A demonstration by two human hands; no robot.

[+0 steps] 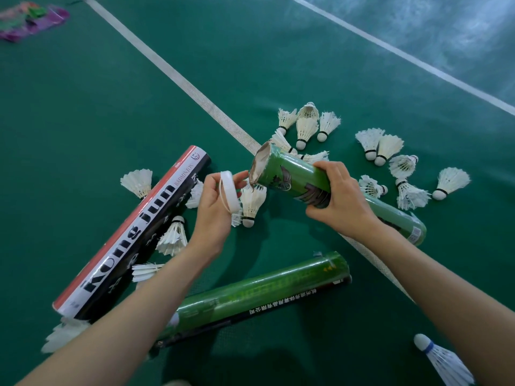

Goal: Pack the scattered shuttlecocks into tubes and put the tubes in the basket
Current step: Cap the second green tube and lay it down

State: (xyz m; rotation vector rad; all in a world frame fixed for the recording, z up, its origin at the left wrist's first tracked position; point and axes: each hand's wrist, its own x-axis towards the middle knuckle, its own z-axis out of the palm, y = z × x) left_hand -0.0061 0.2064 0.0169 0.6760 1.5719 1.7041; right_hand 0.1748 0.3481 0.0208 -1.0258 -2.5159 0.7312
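The green court floor (111, 112), crossed by white lines (178, 76), carries a black, white and red tube (133, 232) lying at the left and a green tube (259, 293) lying beside it. White shuttlecocks (306, 126) lie scattered around them, a blue-banded shuttlecock (443, 360) lies at lower right, and a purple-green bundle (30, 19) lies far off at upper left

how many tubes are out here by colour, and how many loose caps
green tubes: 2, the held green tube in the right hand and the floor green tube
black, white and red tube: 1
white cap: 1, pinched in the left hand
total: 4
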